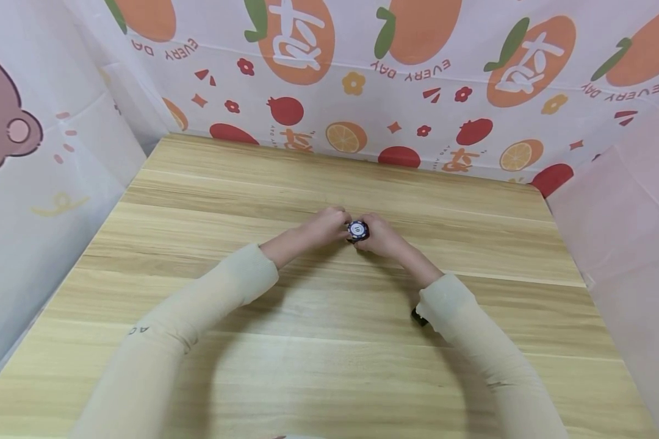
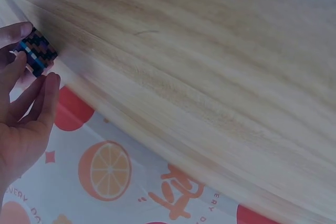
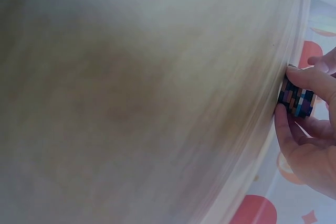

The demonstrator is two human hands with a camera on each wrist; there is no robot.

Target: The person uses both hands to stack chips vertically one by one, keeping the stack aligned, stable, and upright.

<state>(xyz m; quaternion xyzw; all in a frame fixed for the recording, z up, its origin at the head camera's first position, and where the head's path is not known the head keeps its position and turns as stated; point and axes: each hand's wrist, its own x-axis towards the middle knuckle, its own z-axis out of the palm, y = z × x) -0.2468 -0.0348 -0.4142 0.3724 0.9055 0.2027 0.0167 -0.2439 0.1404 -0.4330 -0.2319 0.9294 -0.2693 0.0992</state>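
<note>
A stack of poker chips stands on the wooden table, a blue-and-white chip marked 10 on top. In the wrist views the stacked chips show dark sides with coloured blocks. From the left, my left hand holds the stack with thumb and fingertips. My right hand grips its other side, the thumb near one end and a fingertip near the other. Both hands meet at the stack, hiding part of its sides.
The light wooden table ends at a fruit-printed curtain behind the hands. White cloth hangs at the left, and pale pink cloth at the right. A small black object shows under the right sleeve cuff.
</note>
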